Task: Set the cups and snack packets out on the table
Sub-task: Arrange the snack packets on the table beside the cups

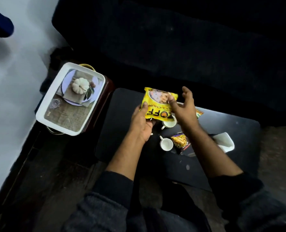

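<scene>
Over the dark table (214, 173), left hand (141, 124) grips the upside-down yellow packet (159, 104); right hand (183, 108) spread open.

Person wears dark charcoal knit sleeves, left sleeve (115, 183) and right sleeve (236, 183) both pushed up short of the elbows. Forearms bare. Both hands bare: no rings, watch, gloves visible.

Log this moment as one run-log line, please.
left hand: holds yellow packet above table | right hand: open, touching packet | on table: two cups, dark packet | tray: left, off table
</scene>
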{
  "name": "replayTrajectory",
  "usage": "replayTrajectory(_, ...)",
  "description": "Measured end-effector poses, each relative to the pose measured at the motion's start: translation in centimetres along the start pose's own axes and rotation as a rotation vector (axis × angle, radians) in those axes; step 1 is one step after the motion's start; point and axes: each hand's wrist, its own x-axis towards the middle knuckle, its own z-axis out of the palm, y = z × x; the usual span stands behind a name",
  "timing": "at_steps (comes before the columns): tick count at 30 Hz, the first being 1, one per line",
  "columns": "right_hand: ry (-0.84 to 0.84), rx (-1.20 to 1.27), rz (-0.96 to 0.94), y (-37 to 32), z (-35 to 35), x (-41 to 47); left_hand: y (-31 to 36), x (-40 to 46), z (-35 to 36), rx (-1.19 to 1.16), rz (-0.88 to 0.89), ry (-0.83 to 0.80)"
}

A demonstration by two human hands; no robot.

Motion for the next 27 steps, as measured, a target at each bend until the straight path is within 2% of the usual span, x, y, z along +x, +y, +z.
replayTrajectory(5, -0.134, 0.169, 0.054, 0.9, 4.3, 0.6, 2.1, 5.3, -1.6, -0.006, -0.077, 0.01)
replayTrajectory(8, -0.057, 0.17, 0.077, 2.3, 6.6, 2.9, 2.3, 8.3, -3.0, 0.066, -0.119, 0.02)
replayTrajectory(10, -0.012, 0.158, 0.113, 3.6, 8.2, 5.1, 2.5, 11.0, -3.9, 0.168, -0.064, 0.015)
replayTrajectory(15, -0.068, -0.147, -0.033, 6.2, 12.5, 11.0, 3.7, 17.2, -5.8, 0.507, 0.19, 0.106)
replayTrajectory(20, -0.126, -0.354, -0.16, 7.9, 15.2, 15.8, 4.6, 22.9, -6.6, 0.808, 0.374, 0.088)
replayTrajectory(27, -0.249, -0.664, -0.078, 11.0, 16.6, 17.3, 2.2, 26.2, -8.1, 0.969, 0.245, 0.067)
